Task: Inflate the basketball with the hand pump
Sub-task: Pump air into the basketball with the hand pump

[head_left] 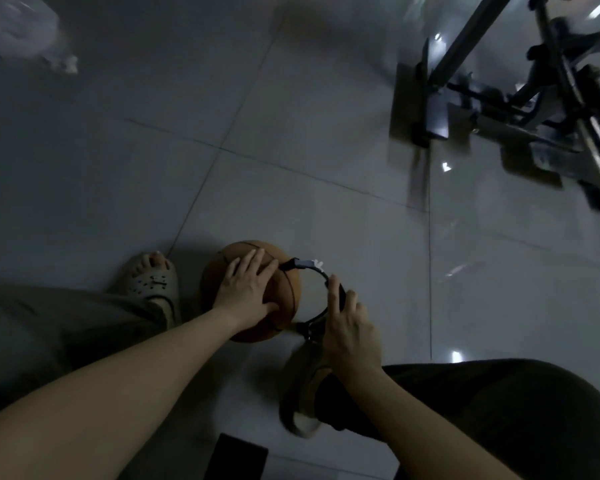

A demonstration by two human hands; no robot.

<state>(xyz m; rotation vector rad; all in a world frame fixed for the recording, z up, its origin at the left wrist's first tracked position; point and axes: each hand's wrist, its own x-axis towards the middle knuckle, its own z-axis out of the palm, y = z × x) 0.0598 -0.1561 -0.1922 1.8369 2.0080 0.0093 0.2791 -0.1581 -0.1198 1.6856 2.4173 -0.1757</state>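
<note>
The fingers (253, 263) of the left hand (246, 289) lie straight and spread apart, flat on top of the ball (290, 289), with the thumb pressed against its near side. The fingers (333, 289) of the right hand (350, 327) are curled round the dark pump (341, 293), clamped on it, with the forefinger stretched along its far side.

In the head view the brown ball sits on the grey tiled floor (291, 133), low in the middle of the scene, between the person's two feet. A black hose (321, 271) arcs from a dark connector (291, 264) on the ball's far right side round to the pump, just right of the ball. A small white piece (314, 263) sits on the hose beside the connector. How much of the pump lies under the right hand cannot be told.

A beige sandal (149, 282) is on the left foot, just left of the ball. The right sandal (303, 403) is near and right of the ball, below the right hand. Both legs are in dark trousers.

A dark metal frame (534, 98) stands far right, well apart from the ball. A blurred clear bag (21, 29) lies far left. A flat black thing (236, 459) lies at the near edge.
</note>
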